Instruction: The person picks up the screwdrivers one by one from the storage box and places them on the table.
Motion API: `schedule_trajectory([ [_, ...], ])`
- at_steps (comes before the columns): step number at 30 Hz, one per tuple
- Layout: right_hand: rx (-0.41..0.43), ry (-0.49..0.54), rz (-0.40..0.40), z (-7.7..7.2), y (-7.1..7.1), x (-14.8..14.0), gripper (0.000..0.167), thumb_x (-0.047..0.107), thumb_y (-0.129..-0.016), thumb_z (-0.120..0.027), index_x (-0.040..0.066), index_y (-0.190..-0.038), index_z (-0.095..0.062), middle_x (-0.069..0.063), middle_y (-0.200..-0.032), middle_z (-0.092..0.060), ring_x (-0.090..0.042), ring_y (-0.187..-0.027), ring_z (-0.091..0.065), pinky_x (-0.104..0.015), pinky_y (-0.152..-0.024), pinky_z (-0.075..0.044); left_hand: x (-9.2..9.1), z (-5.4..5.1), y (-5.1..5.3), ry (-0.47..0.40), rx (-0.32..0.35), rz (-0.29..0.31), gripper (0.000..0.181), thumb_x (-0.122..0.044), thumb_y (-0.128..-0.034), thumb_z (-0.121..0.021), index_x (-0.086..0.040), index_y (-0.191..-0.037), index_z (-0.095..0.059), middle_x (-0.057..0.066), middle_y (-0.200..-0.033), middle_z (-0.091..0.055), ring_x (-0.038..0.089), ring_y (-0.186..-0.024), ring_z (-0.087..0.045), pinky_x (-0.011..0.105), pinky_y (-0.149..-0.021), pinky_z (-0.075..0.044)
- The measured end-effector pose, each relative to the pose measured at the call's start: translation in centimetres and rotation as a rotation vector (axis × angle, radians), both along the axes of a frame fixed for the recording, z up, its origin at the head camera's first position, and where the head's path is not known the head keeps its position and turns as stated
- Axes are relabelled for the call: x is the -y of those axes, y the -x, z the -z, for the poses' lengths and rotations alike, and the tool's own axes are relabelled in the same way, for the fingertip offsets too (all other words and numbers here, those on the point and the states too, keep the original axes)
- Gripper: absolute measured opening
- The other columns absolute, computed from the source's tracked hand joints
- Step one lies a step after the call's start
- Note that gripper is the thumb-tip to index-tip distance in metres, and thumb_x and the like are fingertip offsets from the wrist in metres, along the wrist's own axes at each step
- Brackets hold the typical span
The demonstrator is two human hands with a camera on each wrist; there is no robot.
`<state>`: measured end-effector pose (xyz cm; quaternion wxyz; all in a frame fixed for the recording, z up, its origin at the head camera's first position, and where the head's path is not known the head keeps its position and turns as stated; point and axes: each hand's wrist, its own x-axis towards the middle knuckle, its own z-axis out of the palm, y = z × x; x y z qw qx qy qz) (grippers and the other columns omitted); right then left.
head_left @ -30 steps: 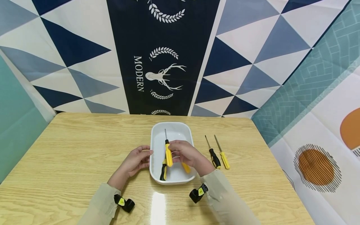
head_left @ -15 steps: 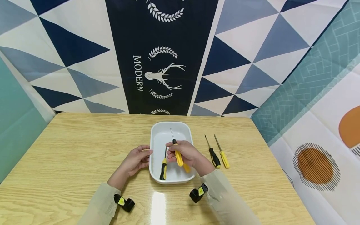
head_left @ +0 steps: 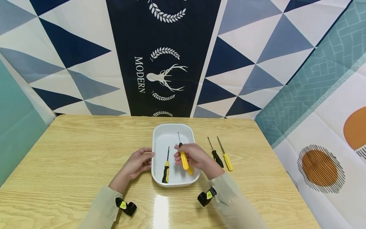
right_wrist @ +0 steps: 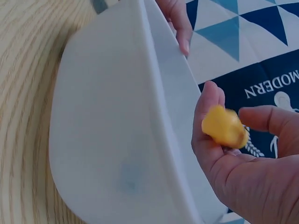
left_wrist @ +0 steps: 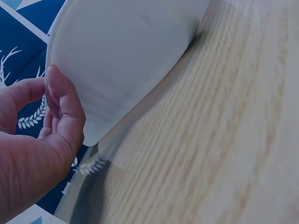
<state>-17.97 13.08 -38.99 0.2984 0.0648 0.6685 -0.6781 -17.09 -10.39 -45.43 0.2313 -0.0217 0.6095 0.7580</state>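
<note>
In the head view a white tray (head_left: 175, 181) stands on the table. My left hand (head_left: 140, 163) pinches its left rim between thumb and fingers, as the left wrist view also shows at the tray wall (left_wrist: 117, 56). Over the tray's right half, my right hand (head_left: 194, 155) holds a screwdriver with a yellow handle (head_left: 184, 161), its tip pointing away from me. The handle end (right_wrist: 224, 127) shows in the right wrist view. A black and yellow screwdriver (head_left: 166, 173) lies in the tray. Another yellow handle (head_left: 190, 170) lies in the tray, partly hidden by the held screwdriver.
Right of the tray, a black-handled screwdriver (head_left: 217, 158) and a yellow-handled one (head_left: 227, 162) lie side by side on the wooden table (head_left: 85, 143). A patterned cloth (head_left: 163, 47) hangs behind the table's far edge.
My right hand has moved slightly right with the screwdriver, which has shifted from the tray's left side to its right half. The left hand keeps its place on the rim.
</note>
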Motion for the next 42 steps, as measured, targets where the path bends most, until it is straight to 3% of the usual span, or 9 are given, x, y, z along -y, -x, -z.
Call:
schedule_trajectory([
  [11, -0.031, 0.014, -0.049, -0.6, -0.2, -1.8, 0.047, 0.006, -0.094, -0.041, -0.007, -0.138, -0.033, -0.004, -0.084, -0.06, -0.01, -0.07, -0.062, -0.024, -0.069, -0.057, -0.1, 0.2, 0.1, 0.001, -0.004, 0.001, 0.046, -0.016, -0.0927, -0.055, 0.003, -0.13, -0.036, -0.001, -0.08, -0.057, 0.007, -0.069, -0.055, 0.019, -0.063, -0.052],
  [31, -0.093, -0.074, -0.034, -1.6, -0.2, -3.6, 0.047, 0.007, -0.093, -0.049, -0.006, -0.136, -0.036, -0.012, -0.09, -0.058, -0.016, -0.074, -0.061, -0.03, -0.072, -0.057, -0.1, 0.2, 0.1, 0.003, -0.011, 0.002, 0.045, -0.016, -0.0927, -0.055, 0.004, -0.129, -0.037, -0.001, -0.08, -0.058, 0.007, -0.068, -0.055, 0.019, -0.062, -0.052],
  [42, -0.092, -0.118, 0.004, -1.8, -0.2, -4.6, 0.046, 0.007, -0.092, -0.052, -0.004, -0.135, -0.039, -0.008, -0.086, -0.06, -0.014, -0.072, -0.061, -0.03, -0.07, -0.057, -0.1, 0.3, 0.0, 0.019, -0.015, 0.01, 0.047, -0.017, -0.0928, -0.055, 0.005, -0.13, -0.036, -0.001, -0.08, -0.056, 0.007, -0.068, -0.055, 0.018, -0.062, -0.052],
])
